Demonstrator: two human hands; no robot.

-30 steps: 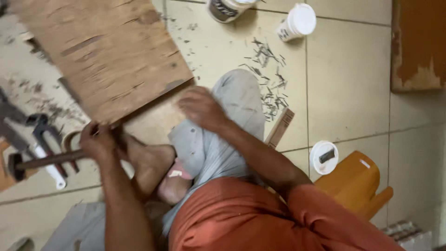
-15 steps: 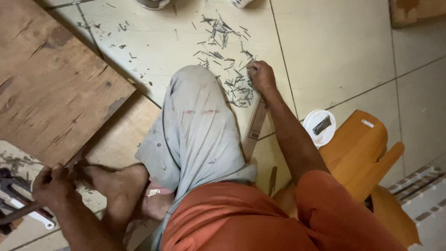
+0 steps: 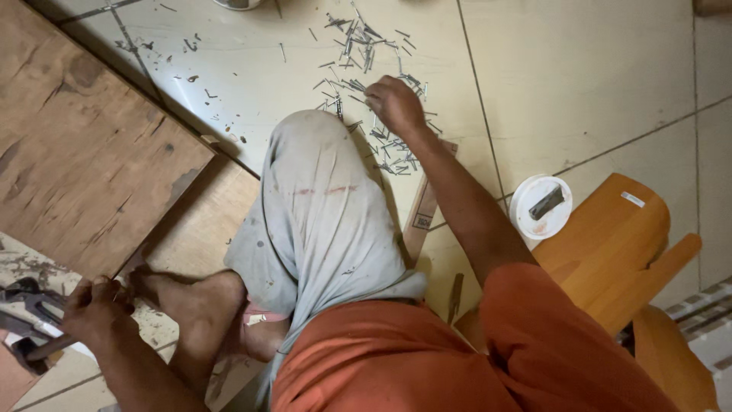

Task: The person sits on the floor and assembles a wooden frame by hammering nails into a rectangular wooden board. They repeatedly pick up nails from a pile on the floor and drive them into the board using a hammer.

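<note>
My right hand [image 3: 394, 103] reaches over my bent knee in grey trousers [image 3: 320, 206] into a scatter of small nails [image 3: 366, 46] on the tiled floor, fingers curled down among them. My left hand [image 3: 95, 309] is closed around the handle of a hammer [image 3: 34, 336] at the lower left, beside my bare foot [image 3: 202, 305]. A large worn plywood board [image 3: 84, 152] lies at the left, resting over a paler board [image 3: 202, 229].
A narrow wooden strip [image 3: 423, 210] lies under my right forearm. A white round lid [image 3: 540, 206] with a dark piece on it sits on the floor to the right. An orange wooden stool [image 3: 610, 252] stands at the lower right.
My right hand moved from the board's edge out to the nail scatter and now presses into it. The view has shifted toward the nails. My left hand keeps gripping the hammer.
</note>
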